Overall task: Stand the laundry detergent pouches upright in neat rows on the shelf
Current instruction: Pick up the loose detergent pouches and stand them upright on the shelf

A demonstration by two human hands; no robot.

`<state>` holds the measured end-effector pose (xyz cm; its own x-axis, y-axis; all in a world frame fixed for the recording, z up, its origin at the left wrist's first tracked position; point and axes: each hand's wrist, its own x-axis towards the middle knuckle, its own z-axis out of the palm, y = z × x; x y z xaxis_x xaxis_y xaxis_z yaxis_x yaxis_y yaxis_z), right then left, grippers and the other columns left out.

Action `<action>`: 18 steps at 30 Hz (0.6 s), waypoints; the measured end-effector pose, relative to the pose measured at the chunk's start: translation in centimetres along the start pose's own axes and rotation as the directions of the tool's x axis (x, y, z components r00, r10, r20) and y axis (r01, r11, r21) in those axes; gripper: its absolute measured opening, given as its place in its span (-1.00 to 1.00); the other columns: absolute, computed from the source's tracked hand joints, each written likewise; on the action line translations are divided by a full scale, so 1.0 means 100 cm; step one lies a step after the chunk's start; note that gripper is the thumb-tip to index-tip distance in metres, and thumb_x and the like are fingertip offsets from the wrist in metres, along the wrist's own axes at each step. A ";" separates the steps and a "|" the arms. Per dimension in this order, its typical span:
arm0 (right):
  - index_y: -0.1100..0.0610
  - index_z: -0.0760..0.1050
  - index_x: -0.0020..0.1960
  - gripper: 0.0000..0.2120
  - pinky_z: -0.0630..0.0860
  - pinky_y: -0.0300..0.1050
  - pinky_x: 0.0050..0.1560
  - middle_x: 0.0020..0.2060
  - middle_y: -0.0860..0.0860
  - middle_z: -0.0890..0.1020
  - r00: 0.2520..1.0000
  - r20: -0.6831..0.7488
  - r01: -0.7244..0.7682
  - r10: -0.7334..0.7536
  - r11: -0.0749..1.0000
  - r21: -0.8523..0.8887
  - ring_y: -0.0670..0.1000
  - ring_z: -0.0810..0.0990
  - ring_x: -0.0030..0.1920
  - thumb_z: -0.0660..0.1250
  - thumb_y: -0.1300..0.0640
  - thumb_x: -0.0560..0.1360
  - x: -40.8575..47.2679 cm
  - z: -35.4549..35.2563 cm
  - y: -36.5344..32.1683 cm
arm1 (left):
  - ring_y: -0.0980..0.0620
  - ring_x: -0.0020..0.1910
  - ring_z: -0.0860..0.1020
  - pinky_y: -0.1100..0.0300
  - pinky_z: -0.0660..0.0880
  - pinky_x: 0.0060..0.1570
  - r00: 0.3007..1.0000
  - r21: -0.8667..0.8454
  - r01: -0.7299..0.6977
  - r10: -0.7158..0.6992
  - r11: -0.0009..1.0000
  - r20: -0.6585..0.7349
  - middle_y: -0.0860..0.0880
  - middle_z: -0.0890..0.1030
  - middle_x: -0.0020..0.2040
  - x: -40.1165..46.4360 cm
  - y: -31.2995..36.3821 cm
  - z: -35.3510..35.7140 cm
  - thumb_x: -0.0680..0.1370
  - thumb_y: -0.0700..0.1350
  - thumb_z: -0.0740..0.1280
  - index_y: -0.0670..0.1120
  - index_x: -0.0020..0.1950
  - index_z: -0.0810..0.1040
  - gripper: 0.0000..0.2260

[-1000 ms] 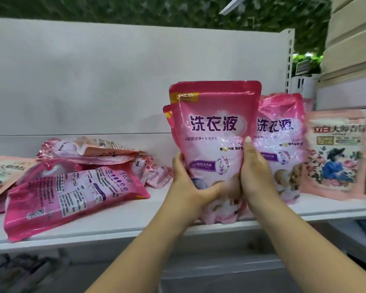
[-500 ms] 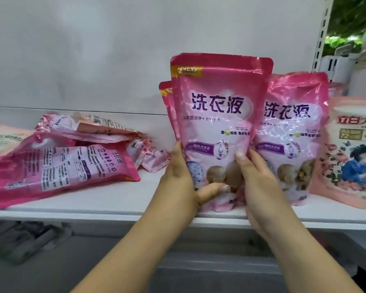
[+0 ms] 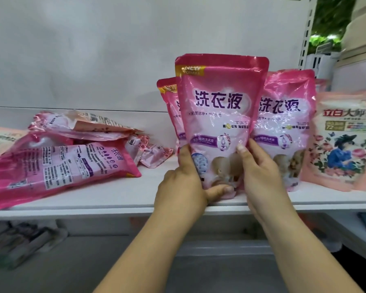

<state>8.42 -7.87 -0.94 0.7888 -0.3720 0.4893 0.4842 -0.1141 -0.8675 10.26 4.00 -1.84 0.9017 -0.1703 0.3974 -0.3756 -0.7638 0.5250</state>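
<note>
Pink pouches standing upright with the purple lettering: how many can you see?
3. One front pouch gripped by both hands, one behind pouch peeking out at its left, one right pouch beside it. More may be hidden behind.

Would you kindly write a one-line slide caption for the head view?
Both hands, left and right, stand a pink detergent pouch upright on the white shelf beside pouches lying flat.

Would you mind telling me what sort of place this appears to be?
Probably a shop aisle being stocked. A white retail shelf with a slotted upright holds many identical pink detergent pouches, some standing, some in a heap, beside another brand's floral pouch.
</note>
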 end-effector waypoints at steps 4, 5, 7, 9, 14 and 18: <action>-0.04 0.36 0.35 -0.65 0.37 -0.03 0.33 0.22 -0.11 0.51 0.986 -0.119 0.089 -0.115 0.974 -0.207 -0.11 0.45 0.24 0.18 0.08 0.57 -0.017 0.004 -0.007 | -0.09 0.30 0.38 0.09 0.36 0.27 0.989 -0.075 -0.080 0.089 0.994 0.122 -0.10 0.37 0.38 -0.017 -0.002 -0.021 0.32 0.33 0.32 0.00 0.49 -0.15 -0.04; -0.02 0.35 0.37 -0.63 0.38 -0.06 0.31 0.24 -0.07 0.48 0.978 -0.142 0.112 -0.156 0.955 -0.274 -0.10 0.44 0.22 0.19 0.07 0.57 -0.022 0.006 -0.008 | -0.03 0.34 0.34 0.18 0.29 0.30 0.976 -0.081 -0.127 0.139 0.989 0.167 -0.04 0.32 0.42 -0.029 -0.007 -0.034 0.31 0.35 0.28 0.03 0.50 -0.10 -0.08; 0.00 0.36 0.34 -0.64 0.38 -0.21 0.21 0.20 -0.05 0.47 0.950 -0.176 0.177 -0.257 0.911 -0.371 -0.12 0.44 0.15 0.20 0.07 0.56 -0.034 0.013 -0.013 | 0.20 0.36 0.25 0.38 0.18 0.21 0.954 -0.038 -0.242 0.245 0.969 0.172 0.18 0.26 0.43 -0.054 -0.023 -0.066 0.23 0.39 0.14 0.17 0.47 0.00 -0.15; -0.03 0.42 0.22 -0.74 0.33 -0.36 0.08 0.05 -0.12 0.45 0.927 -0.159 0.244 -0.340 0.867 -0.435 -0.15 0.40 0.09 0.22 0.12 0.54 -0.050 0.031 -0.020 | 0.42 0.21 0.19 0.49 0.12 0.11 0.934 0.020 -0.347 0.344 0.938 0.098 0.41 0.24 0.28 -0.079 -0.047 -0.102 0.18 0.42 0.06 0.31 0.41 0.06 -0.21; -0.07 0.47 -0.09 -0.83 0.32 -0.52 -0.02 -0.14 -0.29 0.47 0.930 0.036 0.342 -0.366 0.823 -0.453 -0.30 0.45 -0.07 0.33 0.20 0.47 -0.083 0.099 -0.028 | 0.54 -0.01 0.17 0.56 0.13 -0.03 0.902 0.136 -0.425 0.432 0.895 -0.025 0.51 0.21 -0.06 -0.082 -0.108 -0.165 0.24 0.52 0.11 0.37 0.22 0.25 -0.41; -0.05 0.48 -0.11 -0.95 0.38 -0.38 -0.06 -0.19 -0.23 0.52 0.960 0.145 0.279 -0.239 0.848 -0.450 -0.17 0.49 -0.09 0.34 0.08 0.47 -0.084 0.140 -0.031 | 0.21 0.25 0.31 0.31 0.19 0.13 0.889 0.265 -0.393 0.438 0.880 -0.137 0.21 0.43 0.27 -0.054 -0.141 -0.190 0.38 0.40 0.13 0.16 0.30 0.40 -0.42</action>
<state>5.60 8.45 -1.07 0.6970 -0.1960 0.6898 0.4602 -0.6155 -0.6398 6.62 27.51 2.94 0.6076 -0.4007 0.6858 -0.6282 -0.7707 0.1062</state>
